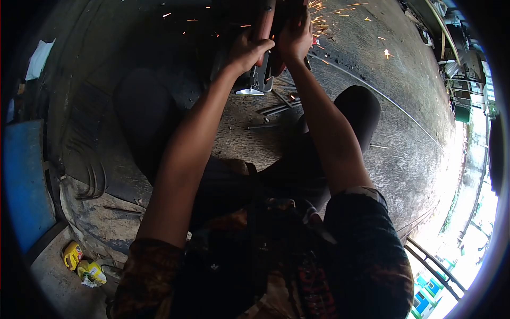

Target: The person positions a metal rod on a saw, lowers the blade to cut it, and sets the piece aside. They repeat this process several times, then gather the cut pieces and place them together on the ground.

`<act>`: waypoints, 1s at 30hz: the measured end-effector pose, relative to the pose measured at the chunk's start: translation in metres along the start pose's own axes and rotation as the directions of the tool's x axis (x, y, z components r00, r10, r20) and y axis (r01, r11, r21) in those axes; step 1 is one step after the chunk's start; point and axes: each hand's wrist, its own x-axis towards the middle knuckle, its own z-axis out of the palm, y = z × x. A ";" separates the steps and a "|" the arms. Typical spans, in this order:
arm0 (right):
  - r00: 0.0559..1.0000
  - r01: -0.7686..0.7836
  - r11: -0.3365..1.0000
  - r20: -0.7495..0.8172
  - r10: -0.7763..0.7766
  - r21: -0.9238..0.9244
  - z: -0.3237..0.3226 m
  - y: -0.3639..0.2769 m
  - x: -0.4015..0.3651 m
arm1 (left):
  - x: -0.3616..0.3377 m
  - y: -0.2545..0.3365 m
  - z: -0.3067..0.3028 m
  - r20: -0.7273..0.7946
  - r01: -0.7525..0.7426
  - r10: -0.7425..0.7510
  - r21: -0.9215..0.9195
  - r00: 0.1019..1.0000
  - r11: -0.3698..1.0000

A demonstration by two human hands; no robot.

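My left hand [249, 52] is closed round a reddish, tube-like bar [264, 24] at the top of the view, with the thumb laid across it. Just to its right, my right hand [295, 41] grips a dark reddish part, mostly hidden by the hand and shadow. Orange sparks [319, 18] spray out beyond my right hand. Below my hands sits a dark metal base with a bright, pale metal plate [249, 92] at its near end. What makes the sparks is out of sight.
Several thin metal rods [281, 108] lie on the worn floor between my knees. A thin line [385, 95] runs across the floor at right. Curved dark rods [95, 173], a blue panel [26, 181] and yellow packets [90, 272] are at left. A railing [435, 268] stands at lower right.
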 end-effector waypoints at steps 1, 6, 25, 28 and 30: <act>1.000 0.000 1.000 0.000 0.000 -0.001 0.000 0.001 0.000 | 0.001 -0.001 0.000 -0.007 -0.018 0.018 0.006 1.000 1.000; 1.000 -0.014 0.999 0.014 0.015 -0.041 -0.001 0.000 0.001 | 0.007 -0.012 0.000 0.006 0.027 -0.026 -0.011 1.000 1.000; 0.996 -0.042 0.999 0.075 0.043 -0.021 -0.002 0.005 0.000 | 0.002 -0.003 0.001 0.021 0.074 -0.072 -0.124 0.997 0.989; 0.999 0.037 0.999 0.028 -0.036 -0.006 0.000 0.008 0.000 | 0.003 -0.006 0.001 0.010 0.075 -0.075 -0.086 0.997 0.993; 0.999 -0.005 1.000 0.049 0.004 0.013 -0.001 0.007 0.000 | 0.004 -0.008 0.001 0.017 0.089 -0.088 -0.083 0.996 0.993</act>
